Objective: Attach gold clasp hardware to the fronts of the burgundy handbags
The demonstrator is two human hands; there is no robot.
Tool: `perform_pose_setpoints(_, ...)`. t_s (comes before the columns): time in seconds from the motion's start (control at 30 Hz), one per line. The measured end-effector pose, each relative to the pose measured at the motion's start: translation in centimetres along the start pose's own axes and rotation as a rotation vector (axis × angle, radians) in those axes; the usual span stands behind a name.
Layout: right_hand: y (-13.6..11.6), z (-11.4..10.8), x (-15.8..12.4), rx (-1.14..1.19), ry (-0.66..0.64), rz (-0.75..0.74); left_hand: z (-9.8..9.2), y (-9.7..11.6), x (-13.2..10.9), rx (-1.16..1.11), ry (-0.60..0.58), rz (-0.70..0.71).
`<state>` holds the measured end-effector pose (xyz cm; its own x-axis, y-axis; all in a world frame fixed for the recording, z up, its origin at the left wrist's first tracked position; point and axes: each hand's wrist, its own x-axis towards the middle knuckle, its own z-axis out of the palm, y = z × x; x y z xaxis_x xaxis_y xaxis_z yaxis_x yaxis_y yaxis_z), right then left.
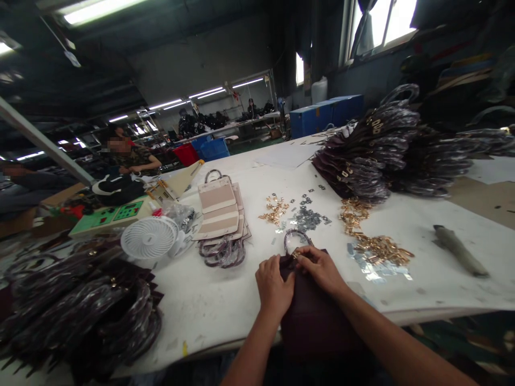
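Note:
A dark maroon handbag panel (317, 316) lies over the table's front edge, its plastic-wrapped handle (296, 234) pointing away from me. My left hand (274, 287) grips the panel's upper left edge, thumb on top and fingers curled round the side. At the top edge by the handle, my right hand (321, 268) pinches a small gold metal fitting (295, 254) against the panel. Beyond the handle are loose gold fittings (274, 209) and small grey metal plates (308, 218). More gold hardware (382, 249) is heaped to the right, partly over shiny flat plates (374, 272).
Wrapped maroon panels are piled at front left (88, 316) and back right (370, 145). Beige-lined panels (219, 209) are stacked left of centre beside a white fan (149, 237) and a green control box (112, 214). A grey-handled tool (461, 251) lies right. A person (129, 155) sits far left.

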<state>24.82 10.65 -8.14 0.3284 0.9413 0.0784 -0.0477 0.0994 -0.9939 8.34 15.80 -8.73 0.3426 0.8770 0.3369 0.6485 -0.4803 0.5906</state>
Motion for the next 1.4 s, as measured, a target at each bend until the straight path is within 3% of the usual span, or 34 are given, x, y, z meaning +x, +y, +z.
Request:
perform_pose_setpoints(0.2, 0.1, -0.9, 0.2, 0.173, 0.042, -0.014, 0.4, 0.6, 1.3, -0.782, 0.119, -0.492)
perform_pose_setpoints(0.3, 0.4, -1.2, 0.3, 0.314, 0.063, -0.005, -0.4, 0.9, 1.6, -1.014, -0.003, -0.639)
perform_pose_setpoints(0.4, 0.6, -1.4, 0.4, 0.384, 0.077, 0.021, -1.4, 1.2, 1.8, -1.073, -0.311, -0.6)
perform_pose_setpoints(0.47, 0.7, -1.5, 0.5, 0.406, 0.095, 0.03, -1.7, 1.3, 2.0, -1.057, -0.434, -0.583)
perform_pose_setpoints(0.77, 0.6, -2.9, -0.1, 0.38, 0.13, 0.066, 0.8, 1.7, 3.3, -0.878, -0.273, -0.558)
perform_pose_setpoints(1.0, -1.0, -6.5, -3.1, -0.188, 0.079, 0.1, 1.0, 2.0, 2.8, -0.968, -0.292, -0.519)
perform_pose_setpoints(1.2, -2.8, -4.3, -1.4, -0.354, 0.001, -0.096, 1.0, 2.1, 2.6, -0.978, -0.272, -0.482)
perform_pose_setpoints(1.3, -4.6, -3.0, -0.4, -0.382, -0.046, -0.065, 0.9, 2.1, 2.4, -0.974, -0.251, -0.469)
perform_pose_setpoints(1.4, -6.3, -2.7, -0.5, -0.326, -0.01, 0.029, 0.9, 2.2, 2.5, -0.953, -0.237, -0.466)
